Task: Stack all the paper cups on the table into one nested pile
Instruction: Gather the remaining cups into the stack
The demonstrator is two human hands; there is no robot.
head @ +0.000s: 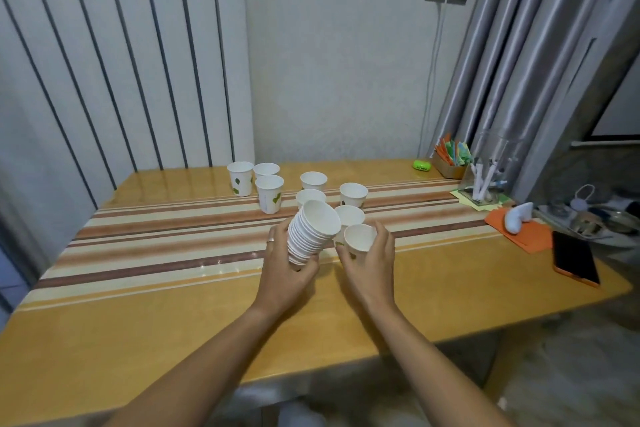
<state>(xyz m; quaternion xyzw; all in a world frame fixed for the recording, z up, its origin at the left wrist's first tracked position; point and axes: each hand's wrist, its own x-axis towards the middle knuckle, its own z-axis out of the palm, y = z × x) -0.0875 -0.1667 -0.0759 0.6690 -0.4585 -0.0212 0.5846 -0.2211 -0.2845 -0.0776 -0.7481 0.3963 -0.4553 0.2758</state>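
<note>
— So, what is seen from the head camera?

— A nested pile (309, 233) of white paper cups is gripped in the left hand (287, 270), tilted with its mouth up and to the right, above the striped table (156, 246). A single cup (359, 239) is clasped by the right hand (372, 269), just beside the pile.

— How many loose cups are counted?

— Seven are left standing: three (269, 193) at the far left, four (352, 194) behind the hands, one partly hidden by the pile.

— And off to the side?

— One phone (575, 258) is laid at the right edge, and one green case (421, 165) near the wall.
</note>
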